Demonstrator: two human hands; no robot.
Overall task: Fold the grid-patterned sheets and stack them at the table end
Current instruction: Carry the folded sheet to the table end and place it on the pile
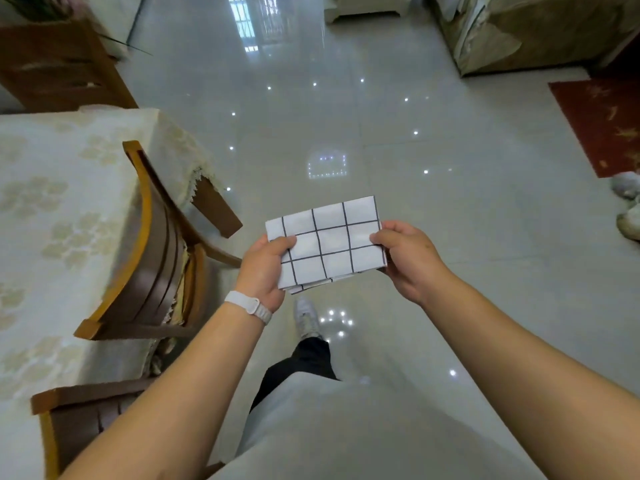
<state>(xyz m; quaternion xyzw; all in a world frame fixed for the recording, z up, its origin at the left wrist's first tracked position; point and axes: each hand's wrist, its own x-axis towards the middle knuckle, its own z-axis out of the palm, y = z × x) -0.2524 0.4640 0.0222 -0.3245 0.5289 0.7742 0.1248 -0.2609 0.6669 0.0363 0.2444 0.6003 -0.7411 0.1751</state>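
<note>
- While a person stands on a glossy tiled floor point(398, 126), both hands hold one folded grid-patterned sheet point(327, 242) in the air at waist height.
- Left hand point(265, 268) pinches its left edge, thumb on top.
- Right hand point(405, 252) pinches its right edge.
- A cloth-covered table point(62, 202) with wooden chairs point(152, 251) stands to the left, apart from the sheet.

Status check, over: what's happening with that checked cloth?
Left hand and right hand grip opposite ends. Grid sheet folded, held over floor. Chair against table on left.
</note>
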